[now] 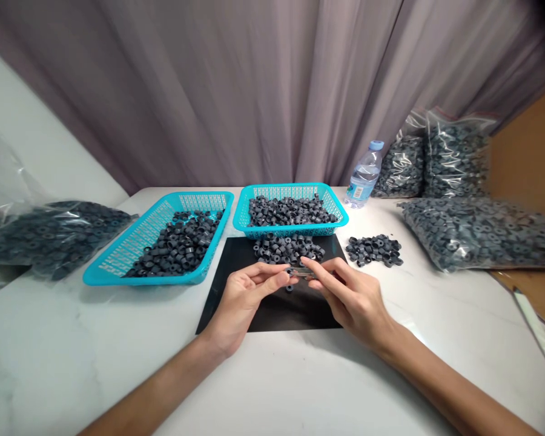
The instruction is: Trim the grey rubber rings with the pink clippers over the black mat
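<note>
My left hand point(247, 293) and my right hand point(347, 297) meet over a black mat point(272, 312) on the white table. Their fingertips pinch a small grey piece point(300, 272) between them; I cannot tell exactly what it is. One loose dark grey ring point(289, 288) lies on the mat just below the fingers. A heap of the same rings point(287, 248) sits at the mat's far edge. Behind it a turquoise basket point(331, 209) holds many rings.
A second turquoise basket point(118, 257) with rings stands to the left. A small ring pile point(375, 249) lies right of the mat. Clear bags of rings sit at the left point(49, 233) and right point(476, 233). A water bottle point(364, 175) stands behind.
</note>
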A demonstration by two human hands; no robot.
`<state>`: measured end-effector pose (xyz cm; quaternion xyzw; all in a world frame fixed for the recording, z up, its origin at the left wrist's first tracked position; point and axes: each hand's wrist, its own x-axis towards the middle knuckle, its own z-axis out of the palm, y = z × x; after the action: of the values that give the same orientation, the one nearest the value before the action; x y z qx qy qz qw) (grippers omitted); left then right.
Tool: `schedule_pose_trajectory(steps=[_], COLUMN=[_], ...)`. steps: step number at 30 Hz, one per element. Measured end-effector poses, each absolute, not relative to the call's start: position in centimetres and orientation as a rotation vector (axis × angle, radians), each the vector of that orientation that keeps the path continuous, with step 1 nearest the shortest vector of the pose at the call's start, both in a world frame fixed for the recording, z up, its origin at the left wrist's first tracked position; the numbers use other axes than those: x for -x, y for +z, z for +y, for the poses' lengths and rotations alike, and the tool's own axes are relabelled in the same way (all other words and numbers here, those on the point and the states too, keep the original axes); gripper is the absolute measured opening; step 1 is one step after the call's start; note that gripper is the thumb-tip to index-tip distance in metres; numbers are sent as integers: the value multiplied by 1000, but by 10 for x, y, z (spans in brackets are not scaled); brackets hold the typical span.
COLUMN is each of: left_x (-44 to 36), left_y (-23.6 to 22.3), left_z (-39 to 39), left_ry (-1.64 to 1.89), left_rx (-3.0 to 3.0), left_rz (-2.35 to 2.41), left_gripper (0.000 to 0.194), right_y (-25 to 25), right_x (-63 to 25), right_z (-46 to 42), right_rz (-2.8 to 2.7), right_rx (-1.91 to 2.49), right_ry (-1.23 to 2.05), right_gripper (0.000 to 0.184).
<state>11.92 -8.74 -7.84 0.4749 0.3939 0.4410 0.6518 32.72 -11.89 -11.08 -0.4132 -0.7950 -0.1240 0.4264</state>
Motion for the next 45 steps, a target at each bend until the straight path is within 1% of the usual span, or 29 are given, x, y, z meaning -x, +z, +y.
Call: schedule_pose_trajectory(steps=[16,27,36,45], left_x=[-122,-122,-121,-123], left_y=[-76,-77,-78,-77], left_z=[-87,-87,-88,-90], left_ry=[987,953,980,1019], left_rx=[-1056,-1035,-1043,-1028], left_rz=[903,887,880,887], left_gripper=[25,25,22,19], right_y=[-111,-108,-107,-110], right_x=[-328,-329,-329,-328], right_z=[-118,-119,-119,-119], right_rz=[-1995,-2024,-2020,-2001], right_rx=[1022,1013,1006,1006], right_ry=[-405,-490,-581,-613], right_gripper=[50,50,36,36])
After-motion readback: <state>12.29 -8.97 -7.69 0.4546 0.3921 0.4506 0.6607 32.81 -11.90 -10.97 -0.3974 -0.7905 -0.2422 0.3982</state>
